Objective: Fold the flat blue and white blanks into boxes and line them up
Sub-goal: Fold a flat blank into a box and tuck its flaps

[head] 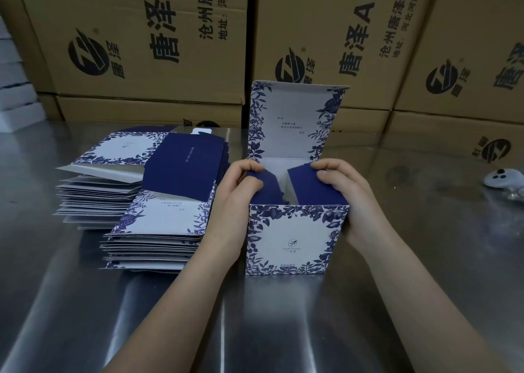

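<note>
On the steel table (85, 302), centre, the box (293, 239) stands upright, lid up and open toward the cartons (136, 41) behind; left hand (241, 185) pinches the left navy side flap, fingers curled over its top edge; right hand (343, 185) grips the right navy flap the same way, palm against the box's right wall; both flaps tilt inward over the open top; flat blanks (153, 202) lie in two stacks just left of the box, near the left forearm; white controller (503, 177) far right, well apart.
</note>
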Tool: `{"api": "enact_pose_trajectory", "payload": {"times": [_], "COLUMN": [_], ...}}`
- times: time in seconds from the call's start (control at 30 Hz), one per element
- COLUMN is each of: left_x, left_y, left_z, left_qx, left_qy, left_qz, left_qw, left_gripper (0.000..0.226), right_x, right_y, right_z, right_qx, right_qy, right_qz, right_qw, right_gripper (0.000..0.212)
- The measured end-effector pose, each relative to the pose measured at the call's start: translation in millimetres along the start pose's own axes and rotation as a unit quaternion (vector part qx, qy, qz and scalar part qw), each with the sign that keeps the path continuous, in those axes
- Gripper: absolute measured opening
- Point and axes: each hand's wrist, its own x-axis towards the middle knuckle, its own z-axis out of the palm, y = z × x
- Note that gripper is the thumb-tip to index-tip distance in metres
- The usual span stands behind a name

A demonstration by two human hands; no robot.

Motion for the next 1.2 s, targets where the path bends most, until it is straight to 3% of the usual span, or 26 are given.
{"api": "enact_pose_trajectory", "payload": {"times": [0.3,0.5,0.67,0.87,1.0,1.2], "left_x": [-1,-3,-3,-6,-8,-11], "left_y": [-2,-4,-4,0,-1,-6], "left_z": [0,1,2,4,6,0], "left_qx": [-0.009,-0.075,-0.056,-0.051,-0.124,-0.060], "left_qy": [0.002,0.005,0.016,0.012,0.016,-0.003], "left_qz": [0.010,0.041,0.050,0.045,0.009,0.055], "left_qw": [1.000,0.996,0.997,0.998,0.992,0.997], "left_gripper": [0.020,0.039,0.052,0.035,0.030,0.029], "right_x": [1,2,1,3,3,0], "right_y": [1,0,-1,2,5,7], "right_z": [4,1,4,2,3,-2], "right_qx": [-0.006,0.043,-0.014,0.004,0.019,-0.028], "right_qy": [0.037,0.033,0.041,0.053,0.047,0.020], "right_qz": [-0.031,-0.072,-0.087,-0.056,-0.063,-0.074], "right_qw": [0.999,0.996,0.995,0.997,0.997,0.997], "right_gripper": [0.023,0.063,0.039,0.031,0.026,0.013]}}
